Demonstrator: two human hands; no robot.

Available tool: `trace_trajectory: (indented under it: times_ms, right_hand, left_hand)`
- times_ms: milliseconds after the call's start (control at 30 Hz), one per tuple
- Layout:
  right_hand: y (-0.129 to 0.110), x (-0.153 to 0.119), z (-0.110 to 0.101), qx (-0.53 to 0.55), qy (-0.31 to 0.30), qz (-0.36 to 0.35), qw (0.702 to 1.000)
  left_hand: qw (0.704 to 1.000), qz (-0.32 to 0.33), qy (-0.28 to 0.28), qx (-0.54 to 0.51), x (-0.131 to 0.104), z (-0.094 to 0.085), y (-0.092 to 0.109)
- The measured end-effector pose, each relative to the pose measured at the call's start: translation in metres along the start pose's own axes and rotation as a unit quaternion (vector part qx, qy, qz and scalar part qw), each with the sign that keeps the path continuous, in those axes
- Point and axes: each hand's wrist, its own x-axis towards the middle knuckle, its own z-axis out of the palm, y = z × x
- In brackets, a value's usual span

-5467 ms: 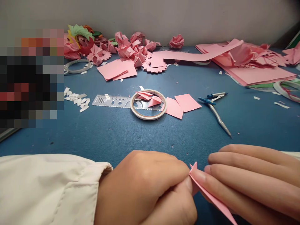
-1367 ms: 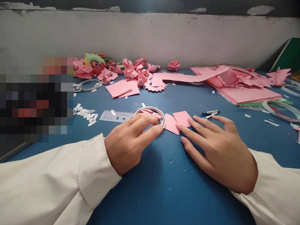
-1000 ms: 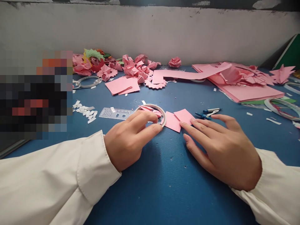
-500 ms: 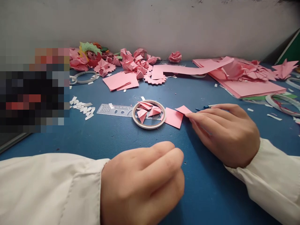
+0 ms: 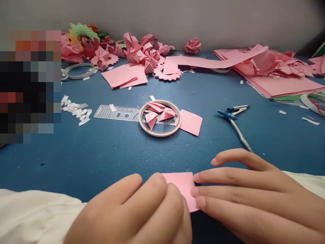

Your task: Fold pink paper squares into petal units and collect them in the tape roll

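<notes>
A small pink paper square (image 5: 181, 184) lies near the table's front edge between my hands. My left hand (image 5: 142, 213) is closed over its left part, with the fingertips hidden beneath. At its right edge, the spread fingertips of my right hand (image 5: 243, 189) touch the paper; the thumb is out of sight. Ahead, a white tape ring (image 5: 159, 134) surrounds several folded pink pieces (image 5: 167, 114) and lies over a clear ruler (image 5: 119, 113). Another pink square (image 5: 192, 122) rests against the ring's right side.
A compass (image 5: 237, 127) lies beyond my right hand. White paper bits (image 5: 76, 109) are at the left. Folded pink paper (image 5: 138, 53), a long pink strip (image 5: 203, 63) and pink sheets (image 5: 281, 86) line the back by the wall (image 5: 162, 17).
My right hand has come back from beside the ring to the front, and a pink square now lies between both hands. The compass is uncovered. The view has shifted.
</notes>
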Motion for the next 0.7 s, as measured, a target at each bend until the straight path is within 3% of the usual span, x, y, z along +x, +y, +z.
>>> trace_trajectory:
  times_ms: [100,200,300,400,433,467,700]
  right_hand:
    - [0.008,0.01,-0.003,0.119,-0.062,0.056,0.989]
    - [0.008,0.01,-0.003,0.138,-0.074,0.115,0.981]
    - [0.004,0.005,0.0,0.035,-0.044,0.047,0.997]
    - [0.0,-0.001,0.007,-0.093,-0.003,0.014,0.996]
    - [0.0,-0.003,0.009,-0.107,-0.043,0.024,0.993]
    - [0.0,-0.005,0.01,-0.125,-0.044,0.022,0.991]
    - [0.007,-0.006,0.0,-0.179,-0.06,-0.08,0.979]
  left_hand:
    - [0.998,-0.049,0.0,-0.048,-0.003,0.008,0.001]
    - [0.992,-0.104,-0.006,-0.07,-0.004,0.011,0.0]
    - [0.985,-0.122,-0.066,-0.103,-0.001,0.011,-0.005]
    - [0.984,-0.083,-0.125,-0.1,0.004,0.008,-0.013]
    - [0.985,-0.067,-0.135,-0.087,0.005,0.007,-0.014]
    - [0.985,-0.054,-0.144,-0.076,0.006,0.006,-0.015]
    - [0.99,-0.008,-0.14,-0.027,0.0,-0.002,-0.01]
